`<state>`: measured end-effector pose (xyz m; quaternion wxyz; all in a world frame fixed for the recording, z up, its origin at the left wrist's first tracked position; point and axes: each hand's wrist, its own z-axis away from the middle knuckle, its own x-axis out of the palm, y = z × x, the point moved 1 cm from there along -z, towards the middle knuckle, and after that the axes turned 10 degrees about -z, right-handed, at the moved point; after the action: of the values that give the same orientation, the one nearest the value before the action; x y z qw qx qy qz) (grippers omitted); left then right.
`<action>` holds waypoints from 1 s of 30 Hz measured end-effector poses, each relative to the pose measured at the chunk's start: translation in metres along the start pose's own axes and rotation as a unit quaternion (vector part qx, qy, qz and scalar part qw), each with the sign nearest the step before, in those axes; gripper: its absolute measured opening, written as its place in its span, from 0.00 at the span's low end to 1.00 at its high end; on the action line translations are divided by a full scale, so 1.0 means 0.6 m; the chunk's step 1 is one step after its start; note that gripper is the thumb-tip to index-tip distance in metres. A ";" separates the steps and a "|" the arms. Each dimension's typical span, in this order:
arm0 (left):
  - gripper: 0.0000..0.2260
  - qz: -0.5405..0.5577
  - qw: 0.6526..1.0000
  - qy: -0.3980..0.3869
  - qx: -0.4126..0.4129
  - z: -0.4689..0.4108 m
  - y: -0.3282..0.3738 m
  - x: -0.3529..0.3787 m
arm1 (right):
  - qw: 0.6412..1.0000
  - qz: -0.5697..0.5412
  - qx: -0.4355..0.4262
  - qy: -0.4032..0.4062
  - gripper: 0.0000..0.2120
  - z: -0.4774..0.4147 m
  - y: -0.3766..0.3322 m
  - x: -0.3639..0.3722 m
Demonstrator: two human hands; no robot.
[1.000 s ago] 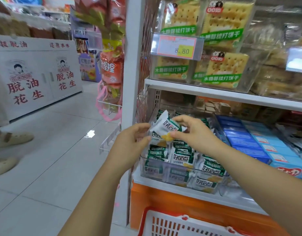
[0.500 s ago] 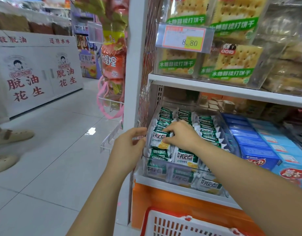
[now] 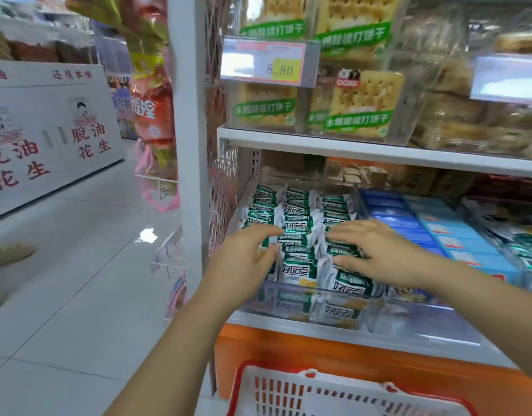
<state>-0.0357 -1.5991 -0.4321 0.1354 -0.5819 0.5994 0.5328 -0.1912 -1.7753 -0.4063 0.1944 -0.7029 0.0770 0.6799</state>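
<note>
A clear plastic bin on the lower shelf holds several rows of green-and-white snack packets. My left hand lies on the left rows with its fingers spread and fairly straight. On the right rows my right hand presses down flat, fingers pointing left. Neither hand holds a packet. The packets under both palms are hidden.
Blue boxes fill the shelf to the right of the bin. Cracker packs and a price tag reading 8.80 are on the shelf above. A red-and-white basket sits below. Another person's shoe is on the tiled floor at left.
One second ago both hands held up a single packet. It went down into the bin, and now both hands lie open on the rows of packets.
</note>
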 end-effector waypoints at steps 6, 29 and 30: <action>0.23 -0.169 0.965 -0.192 0.061 -0.063 0.036 0.059 | 0.995 0.081 0.034 -0.054 0.30 0.022 0.028 0.019; 0.21 -0.177 0.958 -0.224 0.033 -0.259 0.053 0.127 | 0.991 -0.125 0.042 0.033 0.20 -0.032 0.105 -0.003; 0.22 -0.190 0.952 -0.240 0.027 -0.260 0.049 0.130 | 0.991 -0.125 0.042 0.032 0.20 -0.032 0.105 -0.003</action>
<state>-0.0116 -1.7734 -0.4170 0.3897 -0.5363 0.4417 0.6045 -0.1969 -1.8404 -0.4151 0.3048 -0.7194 0.0230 0.6238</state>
